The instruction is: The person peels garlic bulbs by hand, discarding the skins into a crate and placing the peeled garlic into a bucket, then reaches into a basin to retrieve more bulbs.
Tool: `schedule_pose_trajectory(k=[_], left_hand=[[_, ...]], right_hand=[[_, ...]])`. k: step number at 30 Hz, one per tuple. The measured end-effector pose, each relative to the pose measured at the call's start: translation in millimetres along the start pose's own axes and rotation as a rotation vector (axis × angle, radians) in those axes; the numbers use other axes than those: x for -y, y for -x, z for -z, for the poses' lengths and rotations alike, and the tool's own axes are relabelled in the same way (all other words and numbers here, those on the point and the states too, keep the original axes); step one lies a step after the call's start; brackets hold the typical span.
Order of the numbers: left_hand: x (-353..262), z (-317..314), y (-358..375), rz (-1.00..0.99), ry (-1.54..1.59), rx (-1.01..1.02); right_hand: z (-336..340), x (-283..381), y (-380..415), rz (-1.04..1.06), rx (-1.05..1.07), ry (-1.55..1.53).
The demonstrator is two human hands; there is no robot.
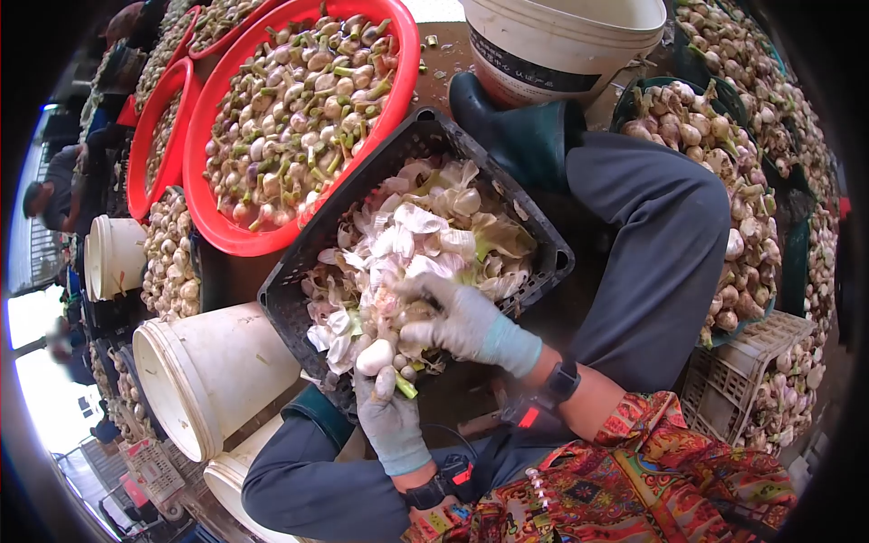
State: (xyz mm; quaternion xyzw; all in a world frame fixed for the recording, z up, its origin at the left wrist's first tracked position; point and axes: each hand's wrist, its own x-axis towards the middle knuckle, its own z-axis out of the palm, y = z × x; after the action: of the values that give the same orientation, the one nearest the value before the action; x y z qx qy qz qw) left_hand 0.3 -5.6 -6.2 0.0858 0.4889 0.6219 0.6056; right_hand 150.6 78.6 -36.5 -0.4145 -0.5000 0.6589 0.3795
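Note:
My left hand [392, 423], in a pale glove, is closed around a garlic bulb [375, 357]. A short green stem end [405, 386] sticks out beside its fingers. My right hand [466, 324], gloved too, hovers just above the bulb with its curved thumb and fingers apart. Its fingertips are slightly blurred, and I see nothing held between them. Beneath both hands, a black plastic crate [416, 124] is tilted between my legs, heaped with loose garlic skins [421, 240].
A red tub [412, 59] full of trimmed garlic stands beyond the crate. White buckets [176, 380] lie at left; another bucket [561, 54] stands ahead. Garlic-filled baskets [697, 127] and a beige crate [738, 380] are at right. Another person [63, 181] is at far left.

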Motion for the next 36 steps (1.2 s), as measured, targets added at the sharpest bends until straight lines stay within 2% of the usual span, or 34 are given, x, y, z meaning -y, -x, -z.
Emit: schedule_pose_trajectory(k=[1, 2, 4, 6, 7, 10, 12, 13, 14, 16, 18, 20, 21, 22, 24, 26, 28, 30, 32, 36], left_hand=[[1.0, 0.3, 0.0, -0.008, 0.028, 0.017], [1.8, 1.0, 0.6, -0.004, 0.035, 0.018], [1.8, 4.6, 3.7, -0.030, -0.220, 0.079], [3.4, 5.3, 5.1, -0.069, -0.258, 0.054], [2.2, 4.1, 5.4, -0.073, -0.252, 0.046], [0.4, 4.4, 4.6, -0.094, -0.227, 0.016], [2.3, 4.2, 4.3, -0.061, -0.313, 0.039], [3.9, 3.9, 6.2, -0.056, -0.314, 0.039], [4.5, 3.4, 8.9, -0.016, -0.240, 0.038], [0.8, 1.8, 8.5, 0.016, -0.185, 0.041], [2.0, -0.1, 7.2, 0.036, -0.126, -0.014], [4.9, -4.5, 6.5, 0.024, -0.181, -0.040], [4.2, -3.9, 8.5, 0.063, -0.189, 0.009], [4.5, -3.4, 10.8, 0.102, -0.200, 0.056], [7.4, -1.8, 12.0, 0.121, -0.201, 0.033], [7.8, 2.4, 8.3, 0.146, -0.017, 0.081], [4.4, -1.6, 10.2, 0.128, -0.042, 0.020], [4.2, -11.6, 9.4, 0.110, -0.060, -0.024], [6.3, -25.7, 15.7, 0.003, -0.276, -0.141], [4.0, -32.7, 19.8, -0.014, -0.501, -0.225]], right_hand=[[-1.7, 10.7, 3.9, 0.007, 0.070, 0.170], [-10.4, 9.9, 7.2, 0.053, 0.004, 0.241], [-13.6, 11.4, 3.0, -0.235, 0.125, -0.050], [-17.3, -7.0, -6.9, -0.104, -0.148, 0.148], [-14.9, -10.5, -11.2, -0.199, -0.163, -0.018], [-8.3, 5.7, 0.6, -0.073, -0.059, -0.137], [-15.9, 13.7, 8.1, -0.032, 0.064, -0.111], [-18.5, 15.8, 5.9, -0.137, 0.042, -0.087], [-15.8, 9.8, 2.8, -0.139, 0.041, -0.090], [-13.6, 3.2, -10.7, -0.086, -0.136, 0.094], [-12.5, 8.1, -1.8, -0.071, -0.086, 0.049], [-17.5, 13.0, 8.5, 0.233, -0.078, 0.029], [-19.5, 9.0, 6.8, 0.330, -0.082, 0.213], [-20.2, 5.6, 5.9, 0.320, -0.085, 0.214], [-21.1, 1.7, -0.4, 0.150, -0.141, 0.400], [-18.0, -6.7, -8.1, 0.140, -0.220, 0.360], [-8.6, 2.6, -4.6, 0.107, -0.170, 0.156], [-5.6, 14.1, 4.2, 0.188, -0.104, 0.239], [-9.8, 18.4, 18.4, 0.314, -0.063, 0.527], [-17.6, 23.8, 25.9, 0.240, -0.077, 0.742]])
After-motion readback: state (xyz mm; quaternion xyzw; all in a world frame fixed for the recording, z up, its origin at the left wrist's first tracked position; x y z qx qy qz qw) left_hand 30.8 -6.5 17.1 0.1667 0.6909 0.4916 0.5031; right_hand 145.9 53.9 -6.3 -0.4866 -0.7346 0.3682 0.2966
